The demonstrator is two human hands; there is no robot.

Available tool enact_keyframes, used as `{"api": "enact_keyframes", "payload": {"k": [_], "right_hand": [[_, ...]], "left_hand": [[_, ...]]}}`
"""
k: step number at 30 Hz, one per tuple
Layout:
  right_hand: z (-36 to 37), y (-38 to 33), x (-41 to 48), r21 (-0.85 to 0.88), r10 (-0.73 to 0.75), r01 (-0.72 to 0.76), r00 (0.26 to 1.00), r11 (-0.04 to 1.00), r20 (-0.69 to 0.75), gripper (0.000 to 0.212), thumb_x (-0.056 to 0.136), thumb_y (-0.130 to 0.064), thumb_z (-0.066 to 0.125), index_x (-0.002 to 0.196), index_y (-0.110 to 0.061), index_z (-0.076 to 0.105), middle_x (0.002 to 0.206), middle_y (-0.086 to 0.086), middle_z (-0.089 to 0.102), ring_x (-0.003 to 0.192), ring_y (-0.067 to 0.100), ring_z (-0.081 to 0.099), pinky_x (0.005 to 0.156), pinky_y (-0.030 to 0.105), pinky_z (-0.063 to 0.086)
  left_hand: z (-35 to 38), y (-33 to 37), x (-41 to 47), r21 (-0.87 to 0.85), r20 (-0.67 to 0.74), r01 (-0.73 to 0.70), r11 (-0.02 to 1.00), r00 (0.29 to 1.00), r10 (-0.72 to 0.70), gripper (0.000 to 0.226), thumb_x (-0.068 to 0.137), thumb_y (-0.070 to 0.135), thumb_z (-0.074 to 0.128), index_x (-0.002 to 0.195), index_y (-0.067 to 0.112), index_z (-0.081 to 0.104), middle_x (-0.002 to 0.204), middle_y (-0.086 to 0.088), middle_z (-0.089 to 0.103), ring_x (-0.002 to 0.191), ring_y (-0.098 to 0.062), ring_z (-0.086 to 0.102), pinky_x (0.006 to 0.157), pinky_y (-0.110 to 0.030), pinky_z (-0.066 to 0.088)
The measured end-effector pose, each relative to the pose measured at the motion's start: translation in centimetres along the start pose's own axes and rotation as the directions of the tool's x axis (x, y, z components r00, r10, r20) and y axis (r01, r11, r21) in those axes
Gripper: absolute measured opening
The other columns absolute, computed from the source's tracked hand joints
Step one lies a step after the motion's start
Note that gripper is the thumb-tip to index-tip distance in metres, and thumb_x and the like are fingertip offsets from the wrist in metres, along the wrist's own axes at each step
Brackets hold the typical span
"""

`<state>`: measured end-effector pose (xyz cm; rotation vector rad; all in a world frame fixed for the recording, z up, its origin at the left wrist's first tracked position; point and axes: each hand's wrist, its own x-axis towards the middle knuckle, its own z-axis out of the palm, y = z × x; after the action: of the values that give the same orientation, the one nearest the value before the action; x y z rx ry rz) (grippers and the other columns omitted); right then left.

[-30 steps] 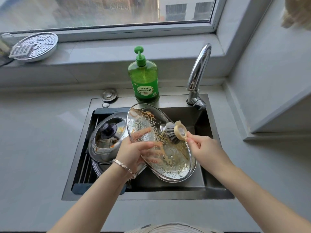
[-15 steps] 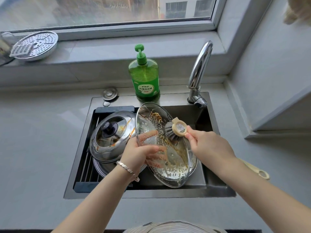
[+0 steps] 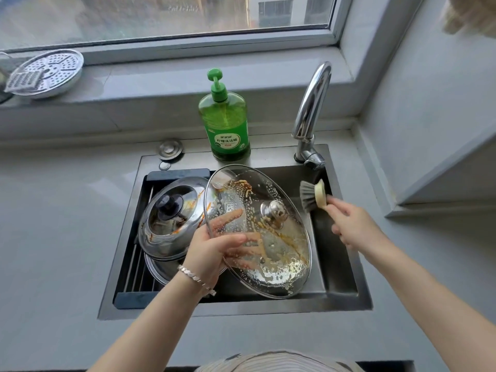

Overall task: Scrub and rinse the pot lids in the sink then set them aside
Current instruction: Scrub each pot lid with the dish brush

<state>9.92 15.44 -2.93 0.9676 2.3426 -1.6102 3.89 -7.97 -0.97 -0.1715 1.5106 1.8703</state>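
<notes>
Glass lid [image 3: 268, 237] tilted over the sink [image 3: 346, 264], brush [image 3: 312, 196] off it.
Left hand [image 3: 212, 253] grips the soapy, orange-streaked lid by its left rim, fingers showing through the glass. Right hand [image 3: 354, 224] is closed around the brush, held clear to the right below the faucet [image 3: 312, 103]. Steel lid [image 3: 171, 218] rests in the sink's left half.
</notes>
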Motion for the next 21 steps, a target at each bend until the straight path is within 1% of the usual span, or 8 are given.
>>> {"api": "enact_keyframes", "payload": {"k": [3,4,7,9,13,15,18,21], "right_hand": [[1.1,-2.4,0.8,-0.181,-0.184,0.189,0.982,0.965,0.048,0.035,0.099,-0.028,0.042,0.131,-0.041,0.044,0.083,-0.009,0.062,0.067,0.007,0.055,0.057,0.016,0.044],[1.7,-3.2,0.8,-0.229,-0.231,0.242,0.970,0.943,0.072,0.036,0.098,-0.028,0.043,0.132,-0.038,0.047,0.080,-0.011,0.062,0.065,0.008,0.056,0.058,0.020,0.045],[3.8,-5.5,-0.5,-0.290,-0.381,0.435,0.897,0.853,0.225,0.034,0.097,-0.028,0.046,0.128,-0.042,0.051,0.052,-0.018,0.046,0.035,0.005,0.036,0.039,0.013,0.026],[4.3,-6.3,-1.2,-0.319,-0.429,0.519,0.847,0.793,0.313,0.034,0.096,-0.029,0.047,0.125,-0.046,0.052,0.053,-0.019,0.048,0.034,0.006,0.037,0.038,0.014,0.026],[2.8,-4.7,2.2,-0.352,-0.264,0.296,0.955,0.888,0.138,0.035,0.097,-0.027,0.044,0.129,-0.037,0.054,0.057,-0.012,0.053,0.043,0.008,0.037,0.047,0.024,0.031],[3.4,-4.0,0.9,-0.310,-0.293,0.335,0.940,0.890,0.174,0.035,0.098,-0.025,0.044,0.130,-0.036,0.052,0.049,-0.011,0.048,0.041,0.006,0.031,0.043,0.020,0.027],[5.2,-3.8,-3.7,-0.242,-0.423,0.508,0.845,0.827,0.328,0.037,0.096,-0.024,0.049,0.125,-0.047,0.049,0.041,-0.012,0.043,0.036,0.009,0.030,0.038,0.015,0.023],[4.2,-2.8,-1.4,-0.311,-0.336,0.374,0.926,0.874,0.171,0.036,0.097,-0.026,0.046,0.127,-0.044,0.050,0.051,-0.014,0.044,0.038,0.008,0.033,0.039,0.015,0.024]], "left_hand": [[0.5,0.1,-0.2,0.054,0.064,-0.003,0.999,0.998,0.000,0.046,0.078,-0.013,0.058,0.114,0.015,0.055,0.089,-0.027,0.070,0.060,-0.030,0.069,0.046,-0.037,0.056],[0.7,0.1,-0.2,0.077,0.083,-0.001,0.997,0.997,-0.006,0.046,0.079,-0.014,0.056,0.115,0.015,0.055,0.089,-0.026,0.070,0.061,-0.030,0.069,0.046,-0.038,0.057],[1.0,-0.1,-0.1,0.098,0.086,0.025,0.995,0.996,-0.034,0.042,0.082,-0.016,0.049,0.113,0.013,0.055,0.087,-0.027,0.070,0.062,-0.032,0.069,0.048,-0.041,0.056],[1.0,-0.2,-0.3,0.076,0.075,0.036,0.997,0.996,-0.041,0.040,0.082,-0.015,0.050,0.112,0.011,0.055,0.087,-0.028,0.069,0.062,-0.033,0.069,0.048,-0.041,0.056],[0.8,-0.1,-0.6,0.040,0.085,0.015,0.999,0.996,-0.018,0.044,0.078,-0.014,0.056,0.113,0.012,0.056,0.086,-0.029,0.069,0.059,-0.033,0.069,0.046,-0.039,0.056],[0.7,-0.2,-0.4,0.051,0.068,-0.006,0.999,0.998,0.002,0.040,0.081,-0.016,0.050,0.111,0.009,0.058,0.084,-0.027,0.069,0.058,-0.032,0.068,0.045,-0.038,0.056],[0.3,-0.3,-0.3,0.073,0.026,-0.024,0.997,0.999,0.022,0.033,0.081,-0.017,0.051,0.107,-0.001,0.061,0.083,-0.024,0.070,0.061,-0.033,0.069,0.045,-0.037,0.056],[0.1,-0.5,-0.4,0.081,0.039,-0.003,0.997,0.999,-0.001,0.041,0.081,-0.017,0.050,0.111,0.009,0.059,0.086,-0.027,0.070,0.061,-0.032,0.069,0.046,-0.038,0.057]]}}
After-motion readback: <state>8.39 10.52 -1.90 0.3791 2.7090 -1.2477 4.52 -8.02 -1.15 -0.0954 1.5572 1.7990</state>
